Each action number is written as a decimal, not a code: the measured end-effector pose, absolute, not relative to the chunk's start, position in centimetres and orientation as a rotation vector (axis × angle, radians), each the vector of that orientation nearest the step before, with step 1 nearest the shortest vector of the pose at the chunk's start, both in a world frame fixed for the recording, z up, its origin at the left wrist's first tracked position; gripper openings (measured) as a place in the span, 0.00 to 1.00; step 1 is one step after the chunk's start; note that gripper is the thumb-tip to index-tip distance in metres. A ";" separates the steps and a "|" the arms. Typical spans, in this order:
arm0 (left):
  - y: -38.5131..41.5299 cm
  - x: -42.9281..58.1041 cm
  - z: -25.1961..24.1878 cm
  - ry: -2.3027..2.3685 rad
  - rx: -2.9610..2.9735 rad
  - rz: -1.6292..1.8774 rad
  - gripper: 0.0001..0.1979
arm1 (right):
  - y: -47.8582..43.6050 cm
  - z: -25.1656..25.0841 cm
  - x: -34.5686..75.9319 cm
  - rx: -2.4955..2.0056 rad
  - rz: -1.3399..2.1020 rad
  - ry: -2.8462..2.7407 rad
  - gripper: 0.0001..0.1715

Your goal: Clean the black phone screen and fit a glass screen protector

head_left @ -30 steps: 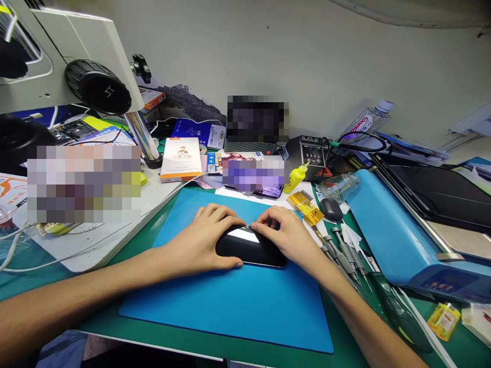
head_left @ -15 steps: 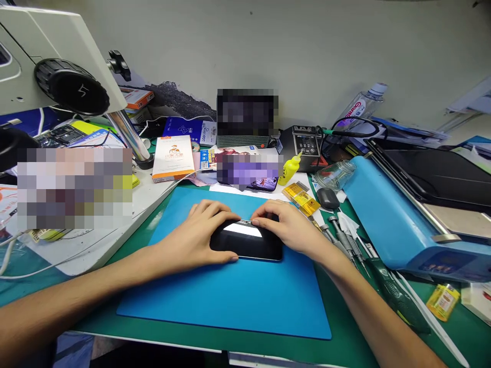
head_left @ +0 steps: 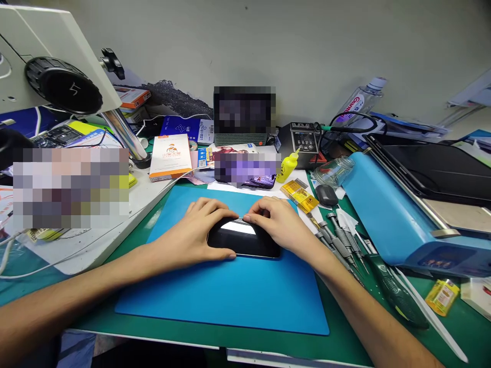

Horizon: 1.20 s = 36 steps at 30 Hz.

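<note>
Fingers [head_left: 221,215] spread, the left hand [head_left: 194,228] holds the black phone [head_left: 243,241] on the blue mat [head_left: 218,294]; the right hand [head_left: 276,222] has its fingertips nearly meeting at the far edge, gripping what, I can't tell.

Electronics repair workshop: microscope stand [head_left: 46,30], screwdrivers [head_left: 341,232], work mat [head_left: 230,291] on bench [head_left: 341,345].

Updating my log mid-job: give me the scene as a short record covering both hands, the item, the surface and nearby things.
Left hand: spans the item's left end, thumb at near edge
Right hand: thumb and fingertips together at far edge
Item: glossy black rectangular slab, lying flat
Surface: blue rectangular mat on green tabletop
Beyond mat: yellow plastic squeeze bottle
Right of mat: slim grey metal screwdrivers
</note>
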State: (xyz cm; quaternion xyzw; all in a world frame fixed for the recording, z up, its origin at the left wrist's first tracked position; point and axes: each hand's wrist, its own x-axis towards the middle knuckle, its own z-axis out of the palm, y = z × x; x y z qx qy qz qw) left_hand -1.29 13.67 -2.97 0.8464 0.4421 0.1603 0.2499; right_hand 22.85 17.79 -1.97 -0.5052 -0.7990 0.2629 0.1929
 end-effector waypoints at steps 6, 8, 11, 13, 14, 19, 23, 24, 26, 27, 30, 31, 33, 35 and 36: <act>13.7 -1.5 -3.0 1.194 2.305 0.452 0.32 | 18.0 -1.1 23.4 -1.368 0.868 -2.273 0.08; 13.7 -1.6 -3.1 1.186 2.309 0.458 0.32 | 18.1 -1.0 23.7 -1.347 0.902 -2.288 0.10; 13.6 -1.7 -3.2 1.188 2.316 0.455 0.32 | 18.2 -0.7 24.4 -1.296 0.982 -2.305 0.13; 13.6 -1.6 -3.1 1.192 2.322 0.451 0.32 | 18.3 -0.5 25.1 -1.266 1.056 -2.304 0.15; 13.6 -1.6 -3.0 1.193 2.325 0.449 0.32 | 18.3 -0.4 25.4 -1.255 1.090 -2.308 0.15; 13.5 -1.5 -2.7 1.203 2.314 0.442 0.32 | 18.0 -0.3 26.0 -1.223 1.092 -2.402 0.19; 13.6 -1.5 -2.9 1.187 2.325 0.464 0.32 | 17.9 -0.9 25.5 -1.260 0.940 -2.414 0.17; 13.6 -1.5 -2.9 1.184 2.327 0.469 0.32 | 17.9 -1.1 25.3 -1.257 0.924 -2.411 0.15; 13.6 -1.5 -3.0 1.186 2.325 0.471 0.32 | 18.1 -1.3 25.2 -1.235 0.949 -2.392 0.12; 13.6 -1.5 -3.1 1.189 2.323 0.469 0.32 | 18.1 -1.3 25.2 -1.228 0.977 -2.375 0.10; 13.6 -1.5 -3.1 1.194 2.319 0.467 0.32 | 18.2 -1.3 25.1 -1.238 1.005 -2.329 0.09; 13.6 -1.5 -3.1 1.193 2.320 0.467 0.32 | 18.2 -1.2 25.0 -1.245 0.996 -2.322 0.09; 13.6 -1.5 -3.1 1.188 2.323 0.470 0.32 | 18.1 -1.1 24.8 -1.253 0.975 -2.319 0.09; 13.6 -1.6 -3.1 1.183 2.328 0.473 0.32 | 18.0 -1.0 24.7 -1.264 0.962 -2.315 0.09; 13.6 -1.6 -3.1 1.183 2.330 0.474 0.32 | 18.0 -0.9 24.6 -1.274 0.952 -2.310 0.10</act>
